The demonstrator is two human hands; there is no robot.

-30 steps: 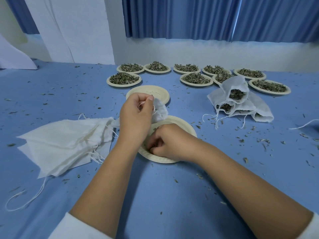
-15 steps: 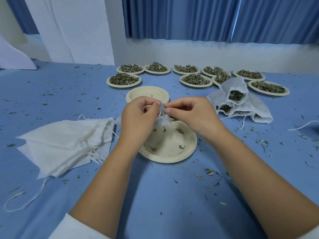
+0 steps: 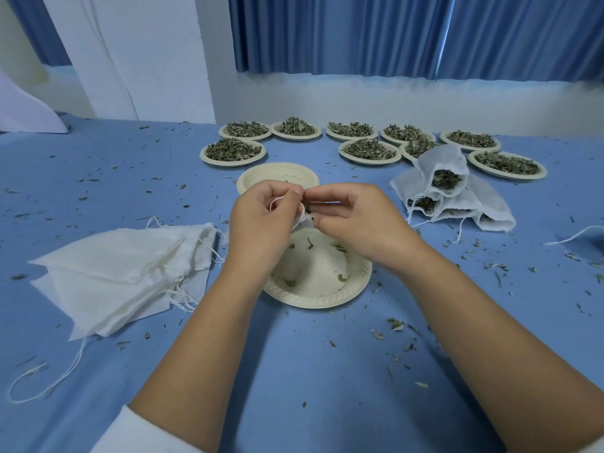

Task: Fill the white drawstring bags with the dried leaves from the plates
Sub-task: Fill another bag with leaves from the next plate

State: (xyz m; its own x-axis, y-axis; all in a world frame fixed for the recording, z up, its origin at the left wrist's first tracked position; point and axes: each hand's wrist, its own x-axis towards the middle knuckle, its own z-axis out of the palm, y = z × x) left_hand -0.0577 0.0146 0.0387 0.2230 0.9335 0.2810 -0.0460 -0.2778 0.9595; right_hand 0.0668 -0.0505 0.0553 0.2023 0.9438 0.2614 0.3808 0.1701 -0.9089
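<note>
Over the near-empty plate (image 3: 315,300), both hands work the mouth of one white drawstring bag (image 3: 306,220).
Its top and cord are pinched by the curled fingers (image 3: 323,193) of the left hand (image 3: 261,230) and the right hand (image 3: 356,223); its body is mostly hidden behind them. Being thin, limp cloth, it likely weighs almost nothing and slumps if released, so the hem beside the cord seems the place to hold. Leftward lie empty bags (image 3: 124,266), rightward filled bags (image 3: 457,197), with dried leaves (image 3: 233,151) on the far plates.

The left hand (image 3: 261,223) and right hand (image 3: 354,220) hide most of the bag (image 3: 305,220).
</note>
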